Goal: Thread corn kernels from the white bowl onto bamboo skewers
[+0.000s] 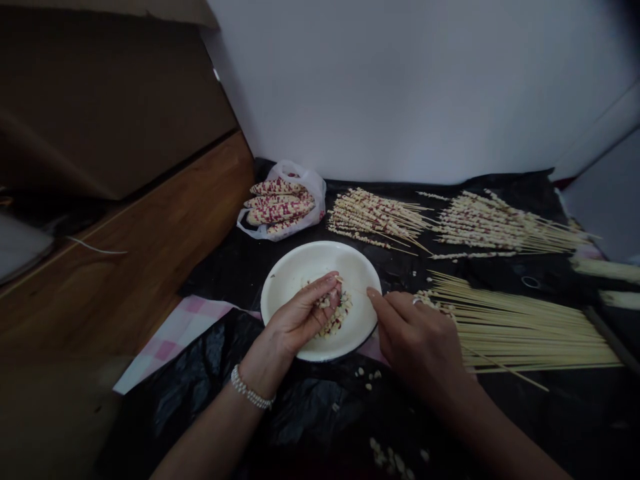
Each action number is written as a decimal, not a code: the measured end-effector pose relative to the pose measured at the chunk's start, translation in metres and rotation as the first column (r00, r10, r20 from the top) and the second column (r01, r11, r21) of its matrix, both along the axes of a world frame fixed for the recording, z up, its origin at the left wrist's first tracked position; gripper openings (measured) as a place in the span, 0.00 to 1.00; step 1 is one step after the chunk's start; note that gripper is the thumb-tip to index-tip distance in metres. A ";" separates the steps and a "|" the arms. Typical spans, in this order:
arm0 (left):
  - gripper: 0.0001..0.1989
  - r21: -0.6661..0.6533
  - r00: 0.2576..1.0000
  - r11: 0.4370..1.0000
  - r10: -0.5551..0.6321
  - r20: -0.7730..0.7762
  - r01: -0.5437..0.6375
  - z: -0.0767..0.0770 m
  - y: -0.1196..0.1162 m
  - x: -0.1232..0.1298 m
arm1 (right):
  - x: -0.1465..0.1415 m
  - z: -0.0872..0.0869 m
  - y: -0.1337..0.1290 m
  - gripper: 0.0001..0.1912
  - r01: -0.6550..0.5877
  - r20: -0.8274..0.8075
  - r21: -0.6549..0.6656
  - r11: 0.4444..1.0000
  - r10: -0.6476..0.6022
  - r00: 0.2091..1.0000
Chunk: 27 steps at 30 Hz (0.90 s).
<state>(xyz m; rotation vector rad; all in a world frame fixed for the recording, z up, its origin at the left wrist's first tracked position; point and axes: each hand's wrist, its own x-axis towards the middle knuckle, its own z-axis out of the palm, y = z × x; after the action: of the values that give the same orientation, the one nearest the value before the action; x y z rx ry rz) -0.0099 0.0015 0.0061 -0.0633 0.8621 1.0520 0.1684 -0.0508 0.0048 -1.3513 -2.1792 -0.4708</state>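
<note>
Black plastic sheeting (310, 413) spread over work surface, pink-checked cloth (170, 340) along near left edge. Directly on sheeting: white enamel plate (363, 267), white plastic bag (313, 193) of red-speckled corn cobs (277, 203), bare bamboo skewers (525, 340), kernel-threaded skewers (375, 217), loose kernels (385, 457).

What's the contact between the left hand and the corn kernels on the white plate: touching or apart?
Touching. The head view shows the left hand curled over the corn kernels, its fingers resting on the heap on the white enamel plate.

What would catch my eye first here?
Probably the left hand and right hand working over a white enamel plate of corn kernels at the centre. Behind the plate, speckled red-and-white corn cobs lie on a plastic bag, and to the right are kernel-threaded skewers, above a bundle of bare bamboo skewers.
</note>
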 end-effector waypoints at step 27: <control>0.24 0.209 0.974 0.967 -0.179 0.138 0.148 0.002 0.003 -0.005 | 0.006 -0.006 0.009 0.15 0.037 0.020 -0.122 0.992 -0.035 0.999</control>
<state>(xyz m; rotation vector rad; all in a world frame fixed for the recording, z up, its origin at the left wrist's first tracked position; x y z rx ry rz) -0.0153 0.0049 0.0084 0.0911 0.6071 0.9588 0.1747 -0.0414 -0.0012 -1.4588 -2.2333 -0.3688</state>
